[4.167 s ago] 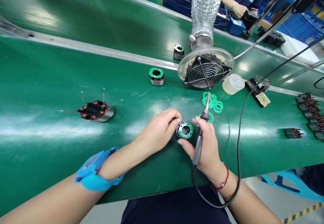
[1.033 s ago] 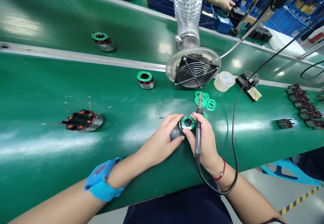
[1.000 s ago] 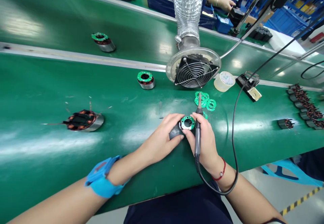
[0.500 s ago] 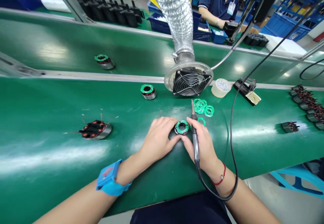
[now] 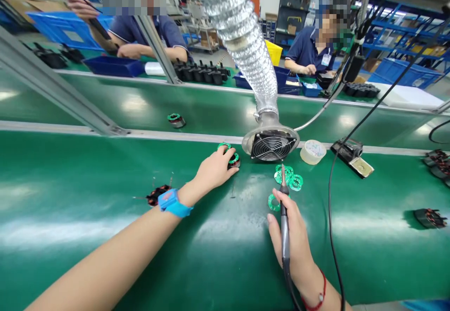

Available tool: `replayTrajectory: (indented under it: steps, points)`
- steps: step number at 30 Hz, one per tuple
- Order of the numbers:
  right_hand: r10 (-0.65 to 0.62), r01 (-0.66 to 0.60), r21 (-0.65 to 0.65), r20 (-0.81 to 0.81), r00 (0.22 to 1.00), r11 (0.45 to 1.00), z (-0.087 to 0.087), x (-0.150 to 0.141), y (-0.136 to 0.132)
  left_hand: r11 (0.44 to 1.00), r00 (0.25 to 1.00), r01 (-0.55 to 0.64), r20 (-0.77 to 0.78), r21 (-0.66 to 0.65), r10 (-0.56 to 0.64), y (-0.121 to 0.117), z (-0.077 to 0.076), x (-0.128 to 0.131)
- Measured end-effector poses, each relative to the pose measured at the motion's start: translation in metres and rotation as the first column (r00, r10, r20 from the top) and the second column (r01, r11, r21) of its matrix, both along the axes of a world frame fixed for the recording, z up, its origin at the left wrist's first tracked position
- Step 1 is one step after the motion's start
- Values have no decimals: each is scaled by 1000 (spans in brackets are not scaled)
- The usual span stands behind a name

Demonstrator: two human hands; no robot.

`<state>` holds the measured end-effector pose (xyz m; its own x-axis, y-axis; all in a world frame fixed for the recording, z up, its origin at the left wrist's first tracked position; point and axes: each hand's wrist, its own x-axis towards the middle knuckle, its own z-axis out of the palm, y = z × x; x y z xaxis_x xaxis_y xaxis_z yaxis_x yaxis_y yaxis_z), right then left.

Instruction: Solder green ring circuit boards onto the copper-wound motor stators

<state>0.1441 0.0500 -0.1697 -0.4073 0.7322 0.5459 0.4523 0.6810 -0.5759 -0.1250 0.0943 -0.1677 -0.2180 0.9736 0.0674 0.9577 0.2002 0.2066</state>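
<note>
My left hand (image 5: 213, 168) grips a motor stator (image 5: 235, 160) with a green ring-shaped circuit board on top. It stands right by a second board-topped stator (image 5: 223, 146), which my fingers partly cover. In my right hand (image 5: 298, 240) is a soldering iron (image 5: 284, 238), its tip pointing away from me. Beyond that hand, several green ring boards (image 5: 295, 182) lie in a loose pile, and a single ring board (image 5: 273, 202) lies nearer. A bare stator (image 5: 155, 194) with wire ends sticking out is partly hidden behind my left wrist.
A round fume-extractor fan (image 5: 271, 147) hangs from a foil duct behind the boards. Right of it are a translucent tub (image 5: 312, 152) and an iron stand (image 5: 351, 156). The iron's black cable (image 5: 330, 208) crosses the right side. Two co-workers sit across the bench.
My left hand has carried the board-topped stator from between my hands to beside the one at the back. My right hand has come away from it, still holding the iron. The view has tilted up.
</note>
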Motion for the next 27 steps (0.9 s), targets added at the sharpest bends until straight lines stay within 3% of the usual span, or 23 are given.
replayTrajectory:
  steps: [10, 14, 16, 18, 22, 24, 27]
  points:
    - [-109, 108, 128, 3, 994, 986, -13, 2, 15, 956, 956, -279, 123, 93, 267, 113, -6, -55]
    - [-121, 125, 138, -36, 992, 982, -15, 2, 20, 957, 951, -279, 161, 84, 263, 124, 3, -74]
    - [-104, 111, 103, -71, 992, 988, -12, 2, 18, 958, 953, -271, 165, 93, 253, 108, 16, -84]
    - [-53, 60, 66, -95, 994, 996, -7, 3, 14, 969, 955, -244, 187, 46, 232, 76, 32, -94]
    - [22, -24, -16, -78, 997, 1000, 1, 7, 5, 990, 964, -98, 238, -100, 119, -26, 58, -108]
    - [30, -34, -53, -77, 997, 998, 2, 8, 1, 993, 970, -78, 223, -83, 95, -84, 56, -109]
    - [46, -52, -68, -90, 995, 996, 2, 7, -1, 998, 984, -54, 170, -30, 58, -153, 29, -103]
